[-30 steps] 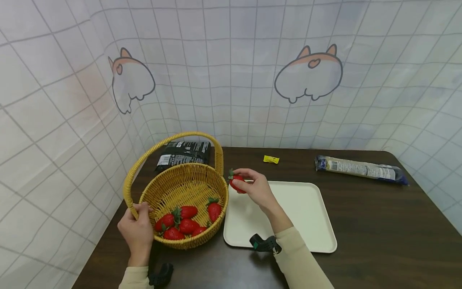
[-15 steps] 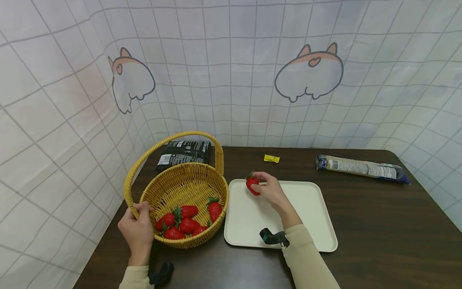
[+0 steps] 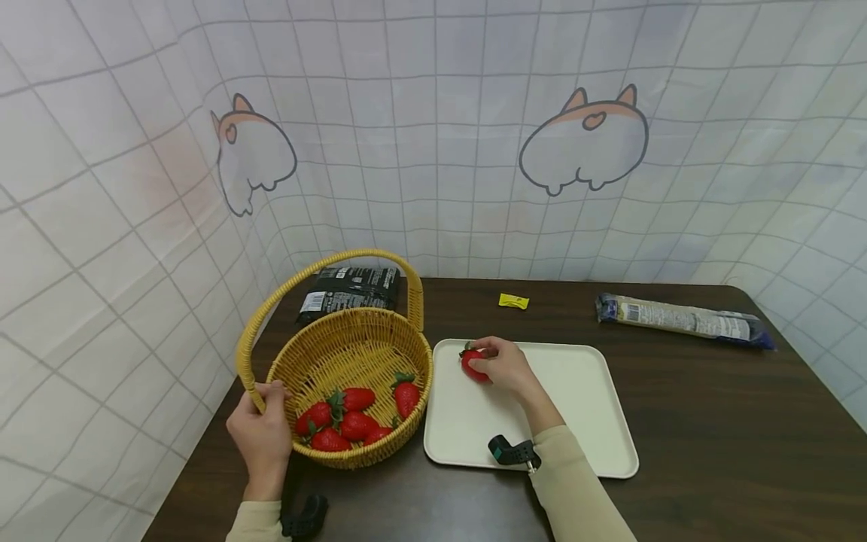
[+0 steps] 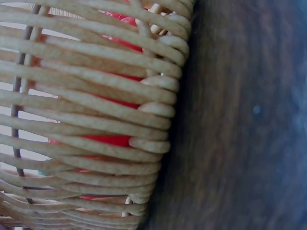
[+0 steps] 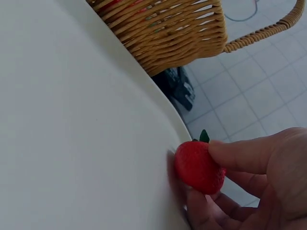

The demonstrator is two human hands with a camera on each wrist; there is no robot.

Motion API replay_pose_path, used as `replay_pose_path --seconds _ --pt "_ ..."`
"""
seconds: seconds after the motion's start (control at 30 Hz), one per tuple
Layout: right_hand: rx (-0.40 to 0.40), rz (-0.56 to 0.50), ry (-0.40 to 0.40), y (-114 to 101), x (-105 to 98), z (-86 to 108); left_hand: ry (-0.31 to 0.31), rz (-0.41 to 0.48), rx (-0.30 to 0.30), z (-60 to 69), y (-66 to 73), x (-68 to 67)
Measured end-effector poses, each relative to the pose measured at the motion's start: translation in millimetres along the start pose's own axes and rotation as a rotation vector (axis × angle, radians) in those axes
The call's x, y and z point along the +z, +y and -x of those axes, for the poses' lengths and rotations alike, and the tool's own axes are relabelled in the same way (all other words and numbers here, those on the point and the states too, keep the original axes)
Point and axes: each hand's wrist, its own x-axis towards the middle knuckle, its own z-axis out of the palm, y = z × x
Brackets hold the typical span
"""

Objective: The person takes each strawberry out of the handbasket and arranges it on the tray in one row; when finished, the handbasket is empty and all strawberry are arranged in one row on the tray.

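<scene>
My right hand (image 3: 508, 369) pinches a red strawberry (image 5: 197, 166) between thumb and fingers, low over the far left part of the white tray (image 3: 542, 421). In the right wrist view the strawberry's green leaves point toward the tray's rim, and it looks to be at the tray's surface. On the left, my left hand (image 3: 263, 433) grips the yellow wicker basket (image 3: 352, 324) where its tall handle meets the rim. Several strawberries (image 3: 357, 425) lie in the near part of the basket. The left wrist view shows only the woven wall (image 4: 96, 105), red showing through its gaps.
Behind the basket lies a black package (image 3: 348, 290) with white print. A small yellow wrapped piece (image 3: 513, 301) sits beyond the tray. To the far right is a long clear-and-blue packet (image 3: 684, 320). A gridded white curtain (image 3: 433, 150) stands along the table's back.
My right hand has carried the strawberry rightward from beside the basket's rim to over the tray, then lowered it. The left hand keeps its grip on the basket.
</scene>
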Motion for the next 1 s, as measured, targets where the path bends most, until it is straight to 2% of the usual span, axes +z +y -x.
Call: replay_pose_path --seconds 0.23,0.37,0.63,0.83,1.0 --pt "-0.044 0.005 -0.039 -1 5 2.0 -0.007 -0.025 0.051 0.5 0.0 -0.8" --pt "-0.071 0.002 -0.058 -2 10 1.7 -0.023 -0.021 0.058 0.3 -0.3 -1.1" --pt "-0.053 -0.104 -0.164 -7 17 4.0 -0.041 -0.001 0.061 3.1 -4.1 -3.9" --pt "-0.054 -0.085 -0.143 -7 21 4.9 -0.026 0.017 0.106 4.9 -2.1 -3.7" --pt "-0.06 -0.119 -0.138 -7 24 4.3 -0.014 0.013 0.101 3.8 -1.5 -2.5"
